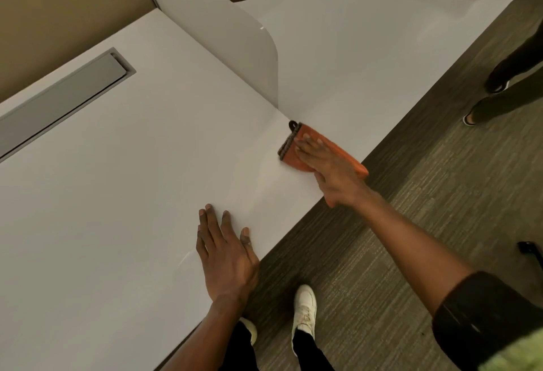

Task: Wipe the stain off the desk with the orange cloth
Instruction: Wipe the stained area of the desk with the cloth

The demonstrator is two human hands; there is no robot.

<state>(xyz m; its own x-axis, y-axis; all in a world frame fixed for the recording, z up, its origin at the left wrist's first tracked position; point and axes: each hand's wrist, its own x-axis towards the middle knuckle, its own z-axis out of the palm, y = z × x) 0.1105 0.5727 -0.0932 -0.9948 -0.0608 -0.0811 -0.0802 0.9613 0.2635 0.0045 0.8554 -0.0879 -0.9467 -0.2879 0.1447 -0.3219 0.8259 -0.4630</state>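
A white rounded divider panel (235, 47) stood upright. Behind it ran a tan wall (58, 3). Beside it lay a grey recessed cable tray (58, 97). Below it, striped grey-brown carpet (426, 194) covered the floor.

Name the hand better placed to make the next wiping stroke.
Right. The right hand already lies flat on the orange cloth near the desk edge; the left hand rests bare on the desk.

Smooth matt white desk (117, 194); soft orange cloth (338, 153); coarse carpet (411, 209).
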